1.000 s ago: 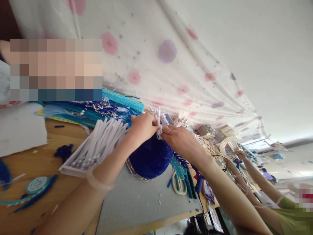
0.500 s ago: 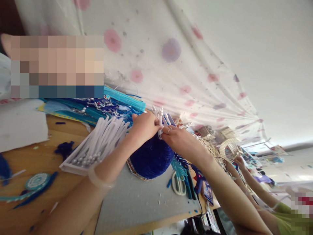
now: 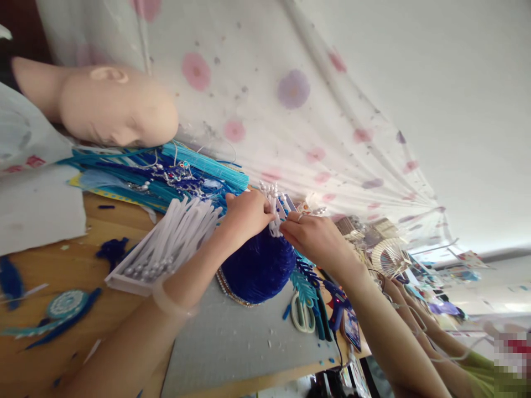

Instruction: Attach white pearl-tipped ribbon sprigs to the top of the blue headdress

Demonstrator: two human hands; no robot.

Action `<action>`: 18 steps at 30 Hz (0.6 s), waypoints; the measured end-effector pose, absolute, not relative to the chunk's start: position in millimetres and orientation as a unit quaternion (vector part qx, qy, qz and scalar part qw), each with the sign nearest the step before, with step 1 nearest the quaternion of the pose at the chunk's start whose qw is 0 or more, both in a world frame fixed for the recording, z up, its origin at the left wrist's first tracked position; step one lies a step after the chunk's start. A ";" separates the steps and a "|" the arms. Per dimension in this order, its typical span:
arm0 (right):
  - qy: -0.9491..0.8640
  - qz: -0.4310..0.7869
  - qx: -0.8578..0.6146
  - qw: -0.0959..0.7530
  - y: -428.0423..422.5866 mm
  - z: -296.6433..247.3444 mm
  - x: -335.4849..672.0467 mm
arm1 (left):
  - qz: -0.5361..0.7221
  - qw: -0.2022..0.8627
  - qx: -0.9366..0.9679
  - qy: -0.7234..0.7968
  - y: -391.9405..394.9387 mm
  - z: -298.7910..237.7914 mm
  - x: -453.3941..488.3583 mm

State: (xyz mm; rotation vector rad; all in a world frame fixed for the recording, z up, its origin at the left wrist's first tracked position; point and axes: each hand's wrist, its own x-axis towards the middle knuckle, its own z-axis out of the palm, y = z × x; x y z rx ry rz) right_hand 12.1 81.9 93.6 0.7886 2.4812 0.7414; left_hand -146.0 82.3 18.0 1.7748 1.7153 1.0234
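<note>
A rounded deep-blue velvet cap (image 3: pixel 259 265) with a beaded rim sits on the grey board. At its far top stands a white ornament (image 3: pixel 274 226) with bead-tipped stalks. My left hand (image 3: pixel 246 215) reaches across the cap, thumb and fingers pinched on the ornament's left side. Close by on the right is my right hand (image 3: pixel 317 237), wearing a ring, its fingers drawn together beside the ornament's edge. Whatever lies between those right fingertips is hidden. A white box (image 3: pixel 128 284) of white fuzzy stems and pearl-tipped pieces is left of the cap.
The grey board (image 3: pixel 232 354) covers the table's front. White-handled scissors (image 3: pixel 302 315), a glue gun (image 3: pixel 338 304) and a phone (image 3: pixel 352 329) lie right. Blue tassels (image 3: pixel 207 166) and a mannequin head (image 3: pixel 120 105) are behind. Another person's arms (image 3: pixel 431 331) reach in at right.
My right hand has shifted slightly right, away from the white ornament, opening a small gap between the hands. My left hand stays at the ornament. The view has shifted a little.
</note>
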 end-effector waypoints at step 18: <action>0.890 0.293 0.267 0.224 88.6 85.8 5.7 | 0.374 0.247 0.642 0.622 81.1 19.4 -146.8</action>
